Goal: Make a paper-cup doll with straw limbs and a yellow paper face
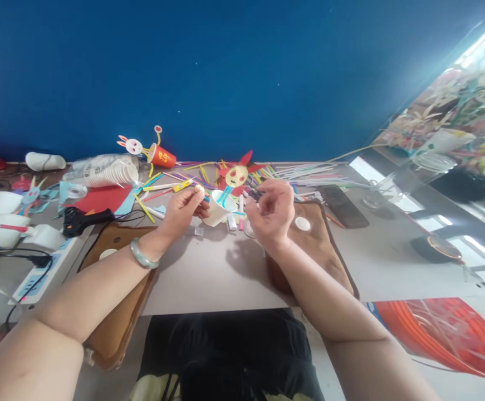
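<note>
A white paper cup [215, 214] is tilted between my hands, its opening turned up towards me. Blue straws [226, 196] rise from it to a round, pale paper face [236, 176] with red, pointed paper pieces above. My left hand [184, 210] is closed at the cup's left side, pinching a small pale disc [199, 190] beside a short blue piece. My right hand [272, 214] is on the other side, near a blue strip at the cup's right. Its fingers are curled together; anything between them is too small to make out.
Behind lie scattered coloured straws [309, 172] and a finished-looking rabbit figure on a red cup [162, 156]. At left are a black glue gun [86, 221], stacked paper cups [112, 172] and a power strip [44, 273]. Brown cushions [315, 245] flank the work; a phone [342, 206] lies right.
</note>
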The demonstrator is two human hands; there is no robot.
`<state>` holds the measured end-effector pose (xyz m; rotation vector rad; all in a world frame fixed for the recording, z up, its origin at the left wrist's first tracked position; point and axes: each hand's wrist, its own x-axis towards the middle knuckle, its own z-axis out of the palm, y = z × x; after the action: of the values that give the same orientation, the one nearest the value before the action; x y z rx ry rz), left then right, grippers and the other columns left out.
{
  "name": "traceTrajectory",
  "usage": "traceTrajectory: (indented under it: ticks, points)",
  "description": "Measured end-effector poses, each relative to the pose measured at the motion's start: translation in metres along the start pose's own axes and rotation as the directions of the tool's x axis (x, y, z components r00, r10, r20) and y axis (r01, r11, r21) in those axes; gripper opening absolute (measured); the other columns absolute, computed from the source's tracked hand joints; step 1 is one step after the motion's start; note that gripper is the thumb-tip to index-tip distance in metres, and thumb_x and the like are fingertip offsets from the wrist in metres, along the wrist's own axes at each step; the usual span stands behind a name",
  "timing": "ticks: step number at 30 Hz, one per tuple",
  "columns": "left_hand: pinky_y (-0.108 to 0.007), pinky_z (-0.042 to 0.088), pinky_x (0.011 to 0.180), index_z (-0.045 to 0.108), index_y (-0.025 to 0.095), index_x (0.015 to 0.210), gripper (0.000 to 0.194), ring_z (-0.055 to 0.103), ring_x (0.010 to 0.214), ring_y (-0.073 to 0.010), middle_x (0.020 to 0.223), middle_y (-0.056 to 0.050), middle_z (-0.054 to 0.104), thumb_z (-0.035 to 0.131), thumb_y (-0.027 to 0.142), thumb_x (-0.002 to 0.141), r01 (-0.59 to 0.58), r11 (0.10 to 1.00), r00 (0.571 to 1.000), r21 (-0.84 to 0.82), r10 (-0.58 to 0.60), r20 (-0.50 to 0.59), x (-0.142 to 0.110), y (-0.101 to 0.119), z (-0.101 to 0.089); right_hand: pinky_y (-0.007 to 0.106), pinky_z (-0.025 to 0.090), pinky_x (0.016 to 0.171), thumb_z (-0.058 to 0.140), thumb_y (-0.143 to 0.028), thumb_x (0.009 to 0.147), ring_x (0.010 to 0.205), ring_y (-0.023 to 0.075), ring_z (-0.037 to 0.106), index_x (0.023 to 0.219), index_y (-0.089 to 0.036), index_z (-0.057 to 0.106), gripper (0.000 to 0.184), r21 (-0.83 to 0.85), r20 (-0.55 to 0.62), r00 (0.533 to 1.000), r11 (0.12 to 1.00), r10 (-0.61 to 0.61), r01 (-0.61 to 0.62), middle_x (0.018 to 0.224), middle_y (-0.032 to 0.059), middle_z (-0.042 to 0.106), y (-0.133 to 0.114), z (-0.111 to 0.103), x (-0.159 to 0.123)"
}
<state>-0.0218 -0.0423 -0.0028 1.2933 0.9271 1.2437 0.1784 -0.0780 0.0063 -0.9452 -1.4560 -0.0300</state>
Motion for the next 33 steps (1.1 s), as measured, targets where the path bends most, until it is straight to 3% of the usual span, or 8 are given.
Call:
traceTrajectory:
  ticks: [4, 8, 11, 14, 23, 28, 33]
  points:
    - [-0.022, 0.056, 0.056, 0.067, 0.016, 0.084, 0.044, 0.066, 0.054, -0.0103, 0.071, -0.001, 0.07, 0.073, 0.059, 0.078, -0.075, 0.995, 0.995, -0.064, 0.07, -0.076, 0.003, 0.002, -0.008, 0.03, 0.047, 0.063, 0.068, -0.027, 0.078, 0.067, 0.0103, 0.051, 0.105, -0.027, 0.047, 0.034, 0.101, -0.031, 0.967, 0.963, 0.252, -0.248, 0.104, 0.0015, 0.052, 0.006, 0.004, 0.001]
    - [-0.022, 0.056, 0.056, 0.065, 0.017, 0.081, 0.041, 0.066, 0.054, -0.0106, 0.07, -0.001, 0.071, 0.07, 0.058, 0.081, -0.103, 0.991, 0.991, -0.08, 0.096, -0.096, 0.003, 0.003, -0.01, 0.037, 0.053, 0.08, 0.08, -0.042, 0.07, 0.093, 0.018, 0.06, 0.118, -0.03, 0.044, 0.061, 0.219, 0.193, 0.869, 0.843, 0.456, -0.491, 0.112, 0.0041, 0.055, 0.015, 0.012, -0.005]
    - [-0.023, 0.057, 0.057, 0.066, 0.017, 0.082, 0.042, 0.067, 0.055, -0.0113, 0.069, -0.001, 0.071, 0.068, 0.059, 0.083, -0.109, 0.99, 0.991, -0.093, 0.101, -0.089, 0.001, 0.005, -0.007, 0.044, 0.052, 0.091, 0.088, -0.049, 0.06, 0.111, 0.0257, 0.06, 0.133, -0.031, 0.038, 0.09, 0.248, 0.373, 0.796, 0.775, 0.477, -0.581, 0.118, 0.0073, 0.059, 0.018, 0.017, -0.012]
    - [-0.024, 0.058, 0.059, 0.065, 0.016, 0.081, 0.044, 0.067, 0.057, -0.012, 0.069, -0.002, 0.071, 0.069, 0.06, 0.081, -0.083, 0.99, 0.995, -0.116, 0.076, -0.061, -0.002, 0.007, -0.003, 0.05, 0.05, 0.098, 0.089, -0.051, 0.059, 0.118, 0.0293, 0.059, 0.144, -0.032, 0.032, 0.104, 0.241, 0.45, 0.764, 0.761, 0.462, -0.602, 0.127, 0.0102, 0.06, 0.017, 0.021, -0.018]
    - [-0.029, 0.06, 0.07, 0.067, 0.015, 0.088, 0.043, 0.071, 0.069, -0.0149, 0.08, -0.006, 0.074, 0.073, 0.056, 0.08, 0.03, 0.983, 0.997, -0.179, -0.017, 0.074, -0.007, 0.008, -0.003, 0.05, 0.049, 0.102, 0.086, -0.052, 0.065, 0.12, 0.0313, 0.061, 0.144, -0.025, 0.04, 0.096, 0.165, 0.372, 0.818, 0.836, 0.439, -0.524, 0.127, 0.0131, 0.064, 0.011, 0.02, -0.016]
    - [-0.029, 0.059, 0.076, 0.068, 0.014, 0.089, 0.032, 0.071, 0.073, -0.0141, 0.085, -0.006, 0.075, 0.076, 0.044, 0.08, 0.052, 0.984, 0.99, -0.171, -0.028, 0.14, -0.007, 0.007, -0.005, 0.05, 0.05, 0.1, 0.086, -0.05, 0.065, 0.118, 0.0314, 0.062, 0.143, -0.025, 0.041, 0.094, 0.16, 0.345, 0.827, 0.841, 0.443, -0.517, 0.127, 0.0134, 0.065, 0.01, 0.017, -0.014]
    - [-0.026, 0.058, 0.069, 0.065, 0.017, 0.098, 0.036, 0.071, 0.072, -0.0139, 0.082, -0.001, 0.073, 0.082, 0.036, 0.072, 0.066, 0.979, 0.994, -0.194, -0.048, 0.093, -0.004, 0.01, -0.008, 0.048, 0.053, 0.096, 0.085, -0.048, 0.067, 0.121, 0.0313, 0.061, 0.144, -0.026, 0.039, 0.092, 0.161, 0.347, 0.831, 0.845, 0.435, -0.51, 0.126, 0.0119, 0.065, 0.009, 0.015, -0.014]
